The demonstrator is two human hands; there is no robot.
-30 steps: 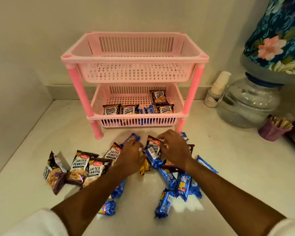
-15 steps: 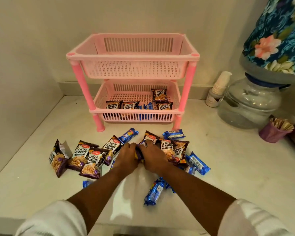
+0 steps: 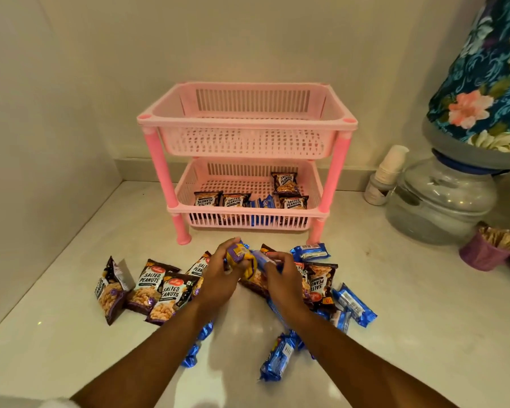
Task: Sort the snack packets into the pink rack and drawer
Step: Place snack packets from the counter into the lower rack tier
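Before the pink plastic two-tier rack (image 3: pixel 248 125), left hand (image 3: pixel 218 275) grips a yellow-purple crinkly snack packet (image 3: pixel 240 257); right hand (image 3: pixel 280 278) fingers seemingly pinch a blue foil biscuit packet (image 3: pixel 262 260).

The rack (image 3: pixel 247 160) stands on the counter (image 3: pixel 424 334) against the back wall, with several snack packets (image 3: pixel 286 184) in its lower basket, mostly along the front edge. In front of the rack a heap of packets (image 3: pixel 156 293) lies spread on the counter, and the left hand (image 3: pixel 221 275) and right hand (image 3: pixel 280 278) meet over the middle of that heap, each holding a packet. To the right of the rack stand a stack of cups (image 3: pixel 387 172), a water jug (image 3: pixel 442 198) and, nearer the front, a small cup of sticks (image 3: pixel 486 250).
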